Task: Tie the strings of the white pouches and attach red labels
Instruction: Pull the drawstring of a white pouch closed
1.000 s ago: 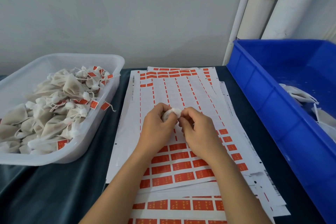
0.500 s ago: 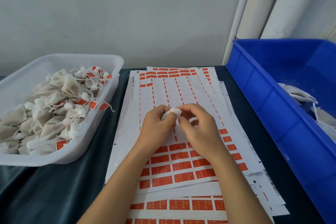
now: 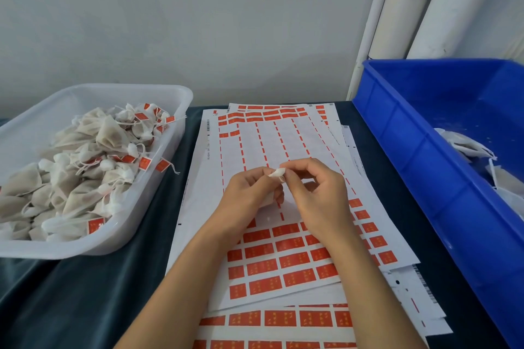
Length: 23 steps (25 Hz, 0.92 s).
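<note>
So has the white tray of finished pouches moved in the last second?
No. The tray sits in the same spot, left of the label sheets.

Dark-clothed table [image 3: 85,306] under white tub [image 3: 119,238], label sheets [image 3: 204,193], blue crate [image 3: 419,167].

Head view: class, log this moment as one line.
left hand: holds white pouch | right hand: pinches its top | over label sheets | red label: not yet attached
</note>
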Tool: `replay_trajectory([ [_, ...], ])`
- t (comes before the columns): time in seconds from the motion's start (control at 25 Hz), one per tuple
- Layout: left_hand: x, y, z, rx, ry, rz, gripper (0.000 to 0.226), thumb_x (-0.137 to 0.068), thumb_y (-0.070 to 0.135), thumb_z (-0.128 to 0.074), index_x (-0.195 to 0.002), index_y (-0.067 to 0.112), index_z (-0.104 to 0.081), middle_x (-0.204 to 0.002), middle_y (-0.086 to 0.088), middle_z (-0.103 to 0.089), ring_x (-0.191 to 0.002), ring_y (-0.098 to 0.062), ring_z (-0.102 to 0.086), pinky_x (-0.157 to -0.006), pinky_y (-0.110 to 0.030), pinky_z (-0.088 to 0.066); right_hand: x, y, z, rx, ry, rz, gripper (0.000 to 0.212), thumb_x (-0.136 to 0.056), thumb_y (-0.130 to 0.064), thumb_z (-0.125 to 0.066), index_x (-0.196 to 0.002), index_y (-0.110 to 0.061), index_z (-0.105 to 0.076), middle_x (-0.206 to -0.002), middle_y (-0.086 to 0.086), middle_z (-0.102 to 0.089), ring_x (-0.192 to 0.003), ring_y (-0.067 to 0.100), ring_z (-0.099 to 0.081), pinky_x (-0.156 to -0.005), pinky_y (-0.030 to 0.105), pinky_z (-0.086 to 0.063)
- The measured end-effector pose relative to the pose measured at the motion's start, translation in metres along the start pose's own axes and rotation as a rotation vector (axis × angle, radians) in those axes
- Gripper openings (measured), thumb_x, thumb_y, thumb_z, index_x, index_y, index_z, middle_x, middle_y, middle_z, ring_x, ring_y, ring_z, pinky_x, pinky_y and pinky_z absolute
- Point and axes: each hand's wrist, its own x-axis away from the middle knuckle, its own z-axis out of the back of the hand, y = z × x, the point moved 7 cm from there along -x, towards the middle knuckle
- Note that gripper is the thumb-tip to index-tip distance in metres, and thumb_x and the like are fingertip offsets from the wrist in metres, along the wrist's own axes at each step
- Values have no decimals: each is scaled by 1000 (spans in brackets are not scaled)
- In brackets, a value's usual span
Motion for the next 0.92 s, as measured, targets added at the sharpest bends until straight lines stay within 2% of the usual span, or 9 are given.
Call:
replay_trajectory([
  [0.16, -1, -5, 3, 44, 40, 40, 37, -105, 41, -55, -78, 21, -70, -85, -8, -74, -83, -36, -73, -85, -43, -62, 3, -13, 3, 93, 43, 146, 10, -96, -23, -70, -102, -31, -69, -98, -24, -69, -99, -1, -64, -78, 6, -50],
  [0.24, -2, -8, 5, 60, 64, 60, 37, -104, 42, -57, -83, 16, -72, -87, -10, -75, -85, -37, -74, -86, -46, -62, 5, -18, 0, 105, 13, 206, 12, -95, -21, -68, -105, -27, -70, -105, -18, -70, -99, 2, -64, -80, 9, -52],
  [0.4, -4, -11, 6, 76, 98, 89, 35, -105, 42, -56, -80, 25, -74, -86, -5, -77, -81, -28, -77, -83, -39, -63, 6, -16, -7, 165, -38, 199, 16, -93, -28, -72, -108, -28, -68, -109, -15, -67, -95, 2, -63, -78, 8, -52],
  [0.52, -5, -14, 6, 57, 100, 94, 34, -105, 41, -55, -85, 20, -74, -87, -5, -77, -83, -28, -77, -84, -41, -65, 6, -14, -4, 244, 17, 235, 14, -93, -26, -75, -106, -24, -71, -108, -12, -68, -93, 1, -63, -79, 6, -51],
  [0.64, -6, -12, 5, 40, 108, 77, 36, -104, 43, -57, -83, 19, -72, -84, -6, -76, -80, -28, -76, -81, -38, -63, 7, -19, 0, 335, 117, 318, 15, -90, -22, -78, -103, -18, -74, -111, -6, -66, -103, 2, -56, -90, 2, -42],
  [0.72, -6, -12, 5, 27, 114, 62, 35, -104, 43, -57, -82, 19, -71, -83, -6, -76, -79, -28, -75, -79, -36, -63, 8, -22, -1, 363, 141, 348, 14, -89, -20, -78, -102, -15, -74, -113, -3, -64, -106, 2, -52, -92, 1, -39],
  [0.84, -7, -12, 4, 3, 110, 54, 34, -105, 40, -56, -84, 18, -71, -83, -6, -75, -79, -27, -76, -77, -36, -63, 10, -22, -7, 337, 61, 341, 13, -93, -20, -73, -104, -18, -67, -114, -4, -63, -105, 5, -57, -92, 8, -45],
  [0.92, -7, -13, 3, -3, 107, 62, 32, -105, 38, -56, -88, 17, -71, -84, -4, -75, -79, -25, -76, -76, -36, -64, 9, -19, -8, 282, 20, 277, 10, -97, -23, -66, -105, -25, -60, -109, -11, -65, -98, 4, -62, -85, 7, -49],
])
